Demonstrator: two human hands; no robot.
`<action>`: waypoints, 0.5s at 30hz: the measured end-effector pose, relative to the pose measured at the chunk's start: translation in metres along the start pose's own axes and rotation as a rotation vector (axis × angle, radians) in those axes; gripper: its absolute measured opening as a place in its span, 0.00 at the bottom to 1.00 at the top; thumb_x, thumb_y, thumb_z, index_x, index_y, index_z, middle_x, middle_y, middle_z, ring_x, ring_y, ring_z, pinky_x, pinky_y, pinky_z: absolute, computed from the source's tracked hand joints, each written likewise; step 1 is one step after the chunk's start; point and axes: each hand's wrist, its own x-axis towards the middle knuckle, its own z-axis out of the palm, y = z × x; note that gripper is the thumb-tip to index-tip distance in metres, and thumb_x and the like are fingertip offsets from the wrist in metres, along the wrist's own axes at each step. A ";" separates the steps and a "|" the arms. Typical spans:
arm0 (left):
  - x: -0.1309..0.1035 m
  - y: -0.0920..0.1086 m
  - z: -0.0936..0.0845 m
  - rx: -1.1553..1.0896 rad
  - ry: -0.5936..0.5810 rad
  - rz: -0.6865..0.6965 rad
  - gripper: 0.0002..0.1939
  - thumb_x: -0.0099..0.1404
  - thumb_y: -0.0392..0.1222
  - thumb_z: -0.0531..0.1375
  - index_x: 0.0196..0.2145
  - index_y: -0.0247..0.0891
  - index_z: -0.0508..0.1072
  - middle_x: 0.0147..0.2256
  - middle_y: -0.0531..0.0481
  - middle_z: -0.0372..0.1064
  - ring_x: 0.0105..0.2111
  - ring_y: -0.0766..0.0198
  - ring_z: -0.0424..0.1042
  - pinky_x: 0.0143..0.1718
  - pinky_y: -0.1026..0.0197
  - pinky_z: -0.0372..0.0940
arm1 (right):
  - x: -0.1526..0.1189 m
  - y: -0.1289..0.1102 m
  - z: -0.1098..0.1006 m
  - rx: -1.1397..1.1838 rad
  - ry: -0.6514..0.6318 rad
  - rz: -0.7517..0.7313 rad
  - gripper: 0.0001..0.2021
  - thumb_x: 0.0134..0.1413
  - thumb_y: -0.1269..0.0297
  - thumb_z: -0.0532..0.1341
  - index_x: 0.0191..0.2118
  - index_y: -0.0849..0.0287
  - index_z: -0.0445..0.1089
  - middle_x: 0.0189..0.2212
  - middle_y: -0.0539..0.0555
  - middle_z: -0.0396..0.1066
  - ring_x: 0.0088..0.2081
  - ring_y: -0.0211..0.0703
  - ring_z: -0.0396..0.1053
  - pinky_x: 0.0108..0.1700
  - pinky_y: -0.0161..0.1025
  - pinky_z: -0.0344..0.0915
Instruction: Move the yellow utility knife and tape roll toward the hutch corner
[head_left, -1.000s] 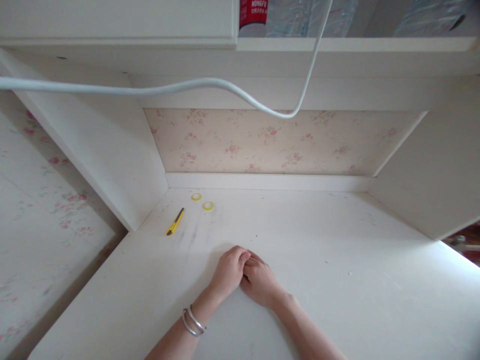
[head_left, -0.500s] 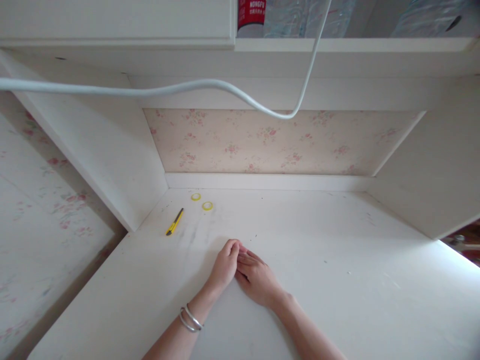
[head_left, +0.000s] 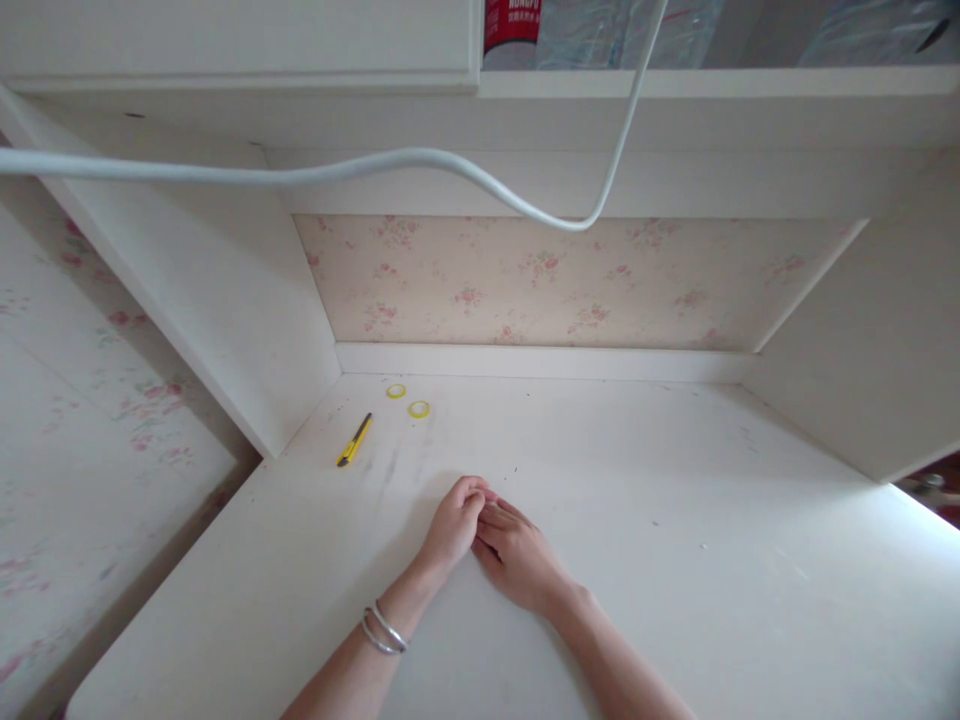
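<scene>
My left hand (head_left: pixel 454 525), a double silver bangle (head_left: pixel 385 630) at its wrist, rests on the white desktop (head_left: pixel 720 600). Its fingers curl closed around the fingertips of my right hand. From the right, my right hand (head_left: pixel 519 556) lies palm down with its fingers stretched out towards the left one, a small dark gap showing beside its thumb. The two hands touch at the fingers. No object shows between them, though the palms are hidden. Ahead and to the left lie a yellow utility knife (head_left: pixel 355 440) and two yellow tape rings, one nearer (head_left: pixel 418 409) and one farther (head_left: pixel 396 391).
A white cable (head_left: pixel 420 158) hangs across the upper view. Overhead is a cabinet (head_left: pixel 240 45) with a red-labelled bottle pack (head_left: pixel 511 30) on its open shelf. White side panels (head_left: pixel 225 290) flank the desk, and floral wallpaper (head_left: pixel 570 280) covers the back.
The view has shifted slightly, so the desk items sit a little farther right and higher. Both hands stay joined in the same pose.
</scene>
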 end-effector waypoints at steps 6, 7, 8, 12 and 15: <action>-0.002 0.006 0.001 0.054 -0.040 0.011 0.10 0.61 0.41 0.50 0.37 0.37 0.68 0.36 0.48 0.71 0.39 0.63 0.70 0.44 0.62 0.62 | -0.002 0.002 0.002 0.009 0.022 0.012 0.13 0.56 0.72 0.52 0.43 0.55 0.70 0.41 0.52 0.70 0.50 0.41 0.61 0.57 0.40 0.53; -0.003 0.008 0.001 0.071 -0.054 0.021 0.10 0.61 0.42 0.50 0.37 0.37 0.68 0.36 0.48 0.72 0.39 0.63 0.70 0.43 0.62 0.63 | -0.002 0.002 0.003 0.011 0.021 0.020 0.13 0.55 0.72 0.52 0.43 0.56 0.70 0.42 0.53 0.70 0.50 0.42 0.62 0.57 0.41 0.53; -0.005 0.009 0.002 0.088 -0.071 0.036 0.11 0.61 0.43 0.50 0.37 0.38 0.69 0.36 0.49 0.72 0.39 0.63 0.70 0.43 0.63 0.63 | -0.003 0.003 0.005 0.014 0.020 0.032 0.13 0.54 0.73 0.52 0.43 0.57 0.70 0.42 0.53 0.70 0.50 0.42 0.61 0.56 0.41 0.53; -0.010 0.016 0.004 0.176 -0.150 0.113 0.12 0.62 0.45 0.51 0.36 0.39 0.72 0.36 0.50 0.72 0.38 0.63 0.70 0.43 0.63 0.63 | -0.006 0.007 0.010 -0.003 -0.021 0.131 0.16 0.50 0.73 0.53 0.44 0.60 0.70 0.43 0.56 0.70 0.49 0.44 0.62 0.52 0.39 0.57; -0.012 0.019 0.004 0.232 -0.181 0.129 0.15 0.62 0.45 0.50 0.37 0.39 0.74 0.37 0.49 0.72 0.39 0.63 0.70 0.43 0.62 0.63 | -0.007 0.008 0.011 -0.025 -0.059 0.174 0.16 0.50 0.73 0.52 0.43 0.62 0.70 0.42 0.57 0.70 0.48 0.45 0.63 0.51 0.38 0.58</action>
